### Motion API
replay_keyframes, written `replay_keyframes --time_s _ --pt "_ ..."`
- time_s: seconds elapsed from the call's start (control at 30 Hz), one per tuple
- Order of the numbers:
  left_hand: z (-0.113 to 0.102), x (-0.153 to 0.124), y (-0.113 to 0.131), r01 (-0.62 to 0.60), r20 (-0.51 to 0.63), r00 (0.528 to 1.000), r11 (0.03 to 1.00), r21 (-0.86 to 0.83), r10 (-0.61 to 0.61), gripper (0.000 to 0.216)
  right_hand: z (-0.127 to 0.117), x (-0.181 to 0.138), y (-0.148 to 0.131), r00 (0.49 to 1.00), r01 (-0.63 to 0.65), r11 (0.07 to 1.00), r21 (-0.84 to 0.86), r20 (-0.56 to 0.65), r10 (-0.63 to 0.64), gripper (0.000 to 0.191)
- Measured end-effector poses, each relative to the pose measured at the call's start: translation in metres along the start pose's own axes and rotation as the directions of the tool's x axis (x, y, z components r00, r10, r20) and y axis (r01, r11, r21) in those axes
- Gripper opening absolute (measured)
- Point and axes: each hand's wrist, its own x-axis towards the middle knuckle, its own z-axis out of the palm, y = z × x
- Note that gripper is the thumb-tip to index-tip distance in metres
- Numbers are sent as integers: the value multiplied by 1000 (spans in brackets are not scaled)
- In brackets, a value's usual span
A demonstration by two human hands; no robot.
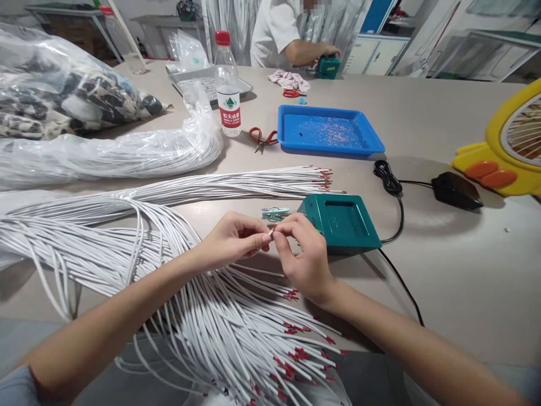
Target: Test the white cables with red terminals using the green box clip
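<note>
My left hand (239, 235) pinches a white cable near its end, where a short red tip (274, 229) shows. From the right, my right hand (302, 254) closes thumb and finger on that same red end. Just behind my right hand sits a green box-shaped machine (344, 223) with a recessed top. A light-blue clip (274, 213) lies against its left side. Below my hands a large bundle of white cables (220, 321) with red ends fans over the table's front edge. Another cable bundle (236, 183) lies straight behind my left hand.
A blue tray (291, 148) with small scraps, red-handled scissors (261, 138) and a water bottle (229, 93) stand farther back. Plastic-wrapped cables (127, 155) lie left. A black pedal-like block (456, 189) and yellow fan (502, 146) are right. Another person (279, 34) handles a green device opposite.
</note>
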Motion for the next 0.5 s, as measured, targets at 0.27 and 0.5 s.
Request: replay_keyframes --time_s 0.27,0.5 --pt "-2 1 2 -1 -46 999 999 -40 0 38 0 -1 -4 979 -203 968 150 44 198 11" --pt "-3 2 3 -58 -49 997 998 31 59 35 -2 7 -11 860 -509 713 482 245 448 18"
